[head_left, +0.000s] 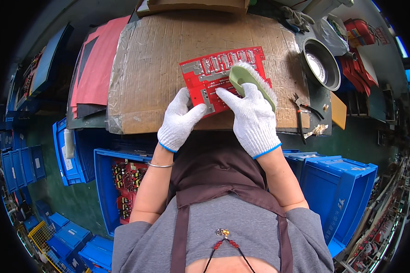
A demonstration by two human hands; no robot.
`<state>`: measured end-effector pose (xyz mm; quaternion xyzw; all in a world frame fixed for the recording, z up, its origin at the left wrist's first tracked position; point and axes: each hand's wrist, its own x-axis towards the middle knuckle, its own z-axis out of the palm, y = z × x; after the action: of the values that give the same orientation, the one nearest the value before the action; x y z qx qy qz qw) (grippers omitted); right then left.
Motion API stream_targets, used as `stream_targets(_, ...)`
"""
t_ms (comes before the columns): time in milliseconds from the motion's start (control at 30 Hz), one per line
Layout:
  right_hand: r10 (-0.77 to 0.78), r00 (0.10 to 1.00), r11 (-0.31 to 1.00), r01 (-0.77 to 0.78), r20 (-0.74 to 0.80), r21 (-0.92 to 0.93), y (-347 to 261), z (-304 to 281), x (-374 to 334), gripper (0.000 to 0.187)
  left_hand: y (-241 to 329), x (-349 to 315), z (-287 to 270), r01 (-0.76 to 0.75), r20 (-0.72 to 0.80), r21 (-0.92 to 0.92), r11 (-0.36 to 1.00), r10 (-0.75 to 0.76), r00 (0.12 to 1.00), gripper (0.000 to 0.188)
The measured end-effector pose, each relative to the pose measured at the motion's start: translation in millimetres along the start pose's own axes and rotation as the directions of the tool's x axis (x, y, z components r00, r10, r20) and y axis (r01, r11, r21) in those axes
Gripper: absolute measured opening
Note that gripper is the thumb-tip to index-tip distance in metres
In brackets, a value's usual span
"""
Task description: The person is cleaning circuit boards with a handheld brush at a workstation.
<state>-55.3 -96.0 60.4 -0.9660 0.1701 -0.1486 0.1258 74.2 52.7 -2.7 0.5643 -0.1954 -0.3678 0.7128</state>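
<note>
A red circuit board with silvery solder tracks is held tilted over the cardboard-covered bench. My left hand, in a white knit glove, grips its lower left corner between thumb and fingers. My right hand, gloved the same way, is closed round a green scrub brush with white bristles. The brush lies over the board's right part and hides some of it. My right fingertip rests at the board's middle.
Flattened cardboard covers the bench. To the right lie pliers and a metal bowl; pink sheets lie left. Below the bench, a blue crate holds populated boards, and another blue crate stands right.
</note>
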Motion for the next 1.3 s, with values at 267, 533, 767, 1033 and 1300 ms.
stream_targets(267, -0.044, 0.998, 0.998, 0.043, -0.037, -0.045, 0.4, 5.9, 2.5, 0.048, -2.8, 1.8, -0.1, 0.002, -0.006, 0.003, 1.000, -0.002, 1.000, 0.038)
stream_targets(533, -0.003, 0.999, 0.994, 0.007, -0.041, 0.113, 12.5, -6.6, 11.1, 0.050, 4.7, -0.4, 2.6, 0.017, -0.013, 0.025, 1.000, -0.016, 1.000, 0.037)
stream_targets(767, 0.214, 0.950, 0.916, -0.115, -0.225, 0.385, 16.0, -21.7, 24.3, 0.039, 2.1, 2.7, -0.1, 0.019, 0.008, -0.040, 0.999, -0.019, 1.000, 0.040)
stream_targets(1033, -0.074, 0.978, 0.940, 0.133, -0.193, 0.314, 11.1, 11.6, 81.3, 0.024, 5.5, -2.8, -2.1, 0.030, 0.043, -0.049, 0.998, -0.028, 0.999, 0.051)
stream_targets(1300, 0.163, 0.917, 0.960, -0.062, -0.363, 0.274, 72.7, -23.3, 58.1, 0.027, 2.8, 0.8, 5.9, 0.000, 0.047, -0.174, 0.985, 0.009, 0.999, 0.053)
